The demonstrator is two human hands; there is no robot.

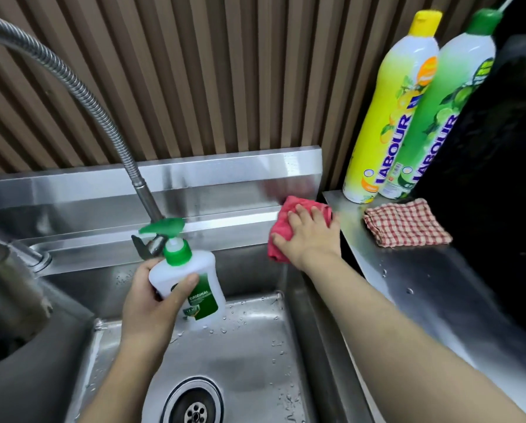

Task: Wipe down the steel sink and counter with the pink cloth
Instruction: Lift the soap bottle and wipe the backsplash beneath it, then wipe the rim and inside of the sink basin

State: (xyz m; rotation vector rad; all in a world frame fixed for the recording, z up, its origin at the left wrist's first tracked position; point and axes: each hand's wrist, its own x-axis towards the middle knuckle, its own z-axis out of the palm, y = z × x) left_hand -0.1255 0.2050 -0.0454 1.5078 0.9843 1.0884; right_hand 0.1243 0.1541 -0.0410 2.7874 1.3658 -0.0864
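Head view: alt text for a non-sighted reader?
A person's right hand presses a pink cloth onto the back right rim of the steel sink, while the left hand holds a soap pump bottle over it. Two detergent bottles and a checked cloth sit on the counter.

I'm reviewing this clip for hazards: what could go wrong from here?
The left hand holds the soap bottle over the wet sink; it might slip and drop. The right hand presses the pink cloth close to the counter; a wide sweep there could topple the yellow bottle or green bottle.
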